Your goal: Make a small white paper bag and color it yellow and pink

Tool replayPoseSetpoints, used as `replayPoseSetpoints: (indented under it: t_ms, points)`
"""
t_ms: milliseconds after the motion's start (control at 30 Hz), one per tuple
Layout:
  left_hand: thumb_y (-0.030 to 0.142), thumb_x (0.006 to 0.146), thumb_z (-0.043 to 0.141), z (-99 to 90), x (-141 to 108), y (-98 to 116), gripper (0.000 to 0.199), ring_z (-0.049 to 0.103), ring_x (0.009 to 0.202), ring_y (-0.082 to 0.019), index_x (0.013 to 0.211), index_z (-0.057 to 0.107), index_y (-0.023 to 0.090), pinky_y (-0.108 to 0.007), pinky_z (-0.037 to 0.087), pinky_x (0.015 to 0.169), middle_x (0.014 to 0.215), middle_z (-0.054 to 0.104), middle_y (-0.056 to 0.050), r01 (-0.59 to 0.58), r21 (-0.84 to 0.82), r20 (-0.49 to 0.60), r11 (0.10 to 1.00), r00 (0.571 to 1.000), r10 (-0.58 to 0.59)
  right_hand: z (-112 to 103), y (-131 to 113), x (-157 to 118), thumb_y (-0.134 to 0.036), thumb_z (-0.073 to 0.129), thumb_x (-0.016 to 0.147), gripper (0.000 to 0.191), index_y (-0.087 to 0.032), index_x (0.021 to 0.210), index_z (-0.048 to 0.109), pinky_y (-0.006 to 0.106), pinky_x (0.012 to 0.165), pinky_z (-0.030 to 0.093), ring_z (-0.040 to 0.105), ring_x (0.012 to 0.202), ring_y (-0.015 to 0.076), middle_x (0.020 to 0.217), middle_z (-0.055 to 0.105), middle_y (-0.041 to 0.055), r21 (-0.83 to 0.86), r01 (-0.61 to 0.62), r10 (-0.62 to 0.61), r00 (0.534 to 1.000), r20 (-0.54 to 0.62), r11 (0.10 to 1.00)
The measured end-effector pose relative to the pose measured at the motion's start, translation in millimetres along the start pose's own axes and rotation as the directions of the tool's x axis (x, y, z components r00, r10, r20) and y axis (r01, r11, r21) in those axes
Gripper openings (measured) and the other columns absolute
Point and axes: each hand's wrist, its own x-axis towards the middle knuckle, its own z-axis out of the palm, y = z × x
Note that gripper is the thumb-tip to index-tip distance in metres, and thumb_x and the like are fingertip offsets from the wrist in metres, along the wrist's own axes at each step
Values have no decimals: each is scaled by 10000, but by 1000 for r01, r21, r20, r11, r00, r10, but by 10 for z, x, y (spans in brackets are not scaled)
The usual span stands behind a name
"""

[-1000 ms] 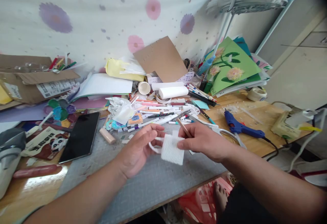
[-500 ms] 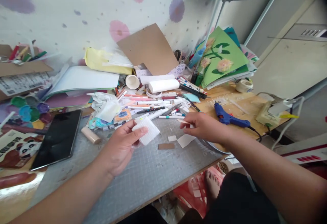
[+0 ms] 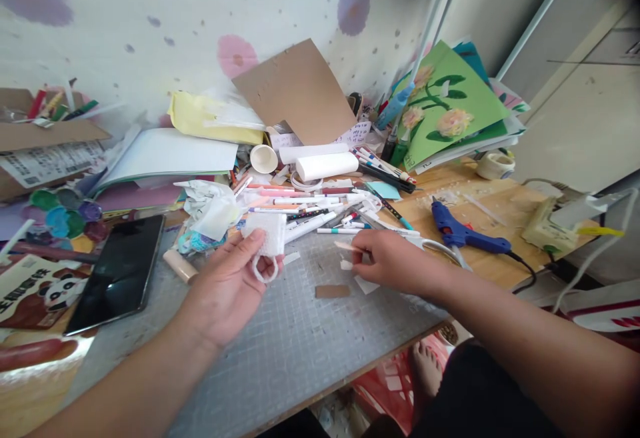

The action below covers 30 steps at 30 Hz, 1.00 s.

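My left hand [image 3: 227,285] is closed on a small white square piece [image 3: 273,233] with a textured, quilted-looking surface, the thumb pressed on its face. A white cord loop [image 3: 265,271] hangs below the piece, against the fingers. Over the grey mat [image 3: 280,351], my right hand [image 3: 387,258] pinches a thin pale strip [image 3: 344,246] whose kind I cannot make out. Beneath that hand lies a piece of white card [image 3: 367,285], partly covered. A small brown cardboard strip [image 3: 333,291] lies flat on the mat between the hands.
Pens and markers [image 3: 310,211] are heaped behind the hands. A blue hot glue gun [image 3: 463,228] lies at the right with its cord. At the left are a dark tablet [image 3: 117,271] and a beige cylinder [image 3: 180,266]. Brown cardboard [image 3: 300,95] leans at the back.
My left hand has turned the white piece more upright and moved slightly left, so the cord loop now shows. My right hand has lowered slightly with the strip. The view has shifted a little.
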Motion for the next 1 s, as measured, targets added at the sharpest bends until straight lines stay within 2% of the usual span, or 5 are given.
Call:
replayPoseSetpoints:
  t_ms: [233,467,667,833,1000]
  points:
    - [119,829,606,10,25,47,75,609,536,-118,811,651,175,-230,554,504,693,672,10,9,-61,-128,998,992,-17,-5,85,21,-158,581,725,50,-181,683,598,217,495,332,477,522,114,588,582,-19,85,-36,39,998,-41,996]
    - [84,733,703,16,30,10,125,617,597,-104,791,638,174,-202,535,542,730,671,27,-31,-36,-44,999,999,29,-100,-50,176,-210,580,814,118,-165,825,689,279,702,399,590,798,188,866,664,65,20,78,-77,995,-67,997]
    - [164,692,765,-31,71,18,239,615,767,-121,897,645,187,-194,482,588,898,680,16,-230,52,24,972,973,229,100,-427,612,-255,608,858,124,-151,843,675,321,732,472,624,818,185,864,676,42,-84,194,-187,979,83,977]
    - [160,664,778,-53,83,19,254,581,672,-91,882,646,159,-173,423,554,806,672,26,-283,30,-22,959,959,284,326,-497,780,-319,569,908,221,-149,1039,620,398,796,518,626,910,192,1055,640,63,-138,178,-161,979,123,974]
    - [215,659,783,-62,78,24,243,575,627,-73,856,646,177,-179,422,553,823,686,39,-247,-5,-30,969,969,247,125,-437,630,-290,609,870,149,-144,879,636,341,723,503,610,805,164,908,646,33,-33,106,-104,993,49,994]
